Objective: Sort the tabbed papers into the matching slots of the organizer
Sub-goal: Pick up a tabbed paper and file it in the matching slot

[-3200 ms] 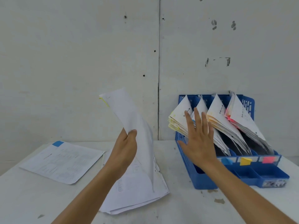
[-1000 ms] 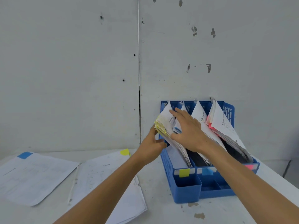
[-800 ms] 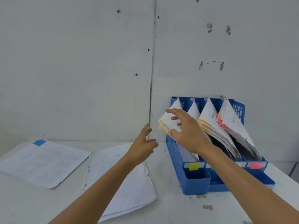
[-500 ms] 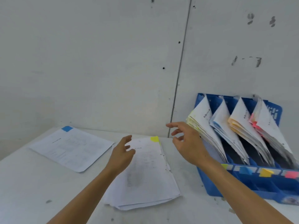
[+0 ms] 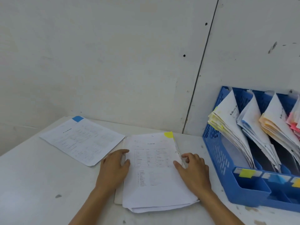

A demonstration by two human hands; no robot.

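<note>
Yellow-tabbed paper stack (image 5: 154,176) lying flat, blue-tabbed sheet (image 5: 81,138) to its left, blue organizer (image 5: 214,150) holding leaning papers (image 5: 230,127)

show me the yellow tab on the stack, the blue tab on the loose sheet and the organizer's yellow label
yellow tab (image 5: 168,134): head view, tab's middle
blue tab (image 5: 77,118): head view, tab's middle
yellow label (image 5: 244,173): head view, label's middle

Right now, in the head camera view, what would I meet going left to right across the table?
blue-tabbed sheet → left hand → yellow-tabbed paper stack → right hand → blue organizer with its filed papers
</note>
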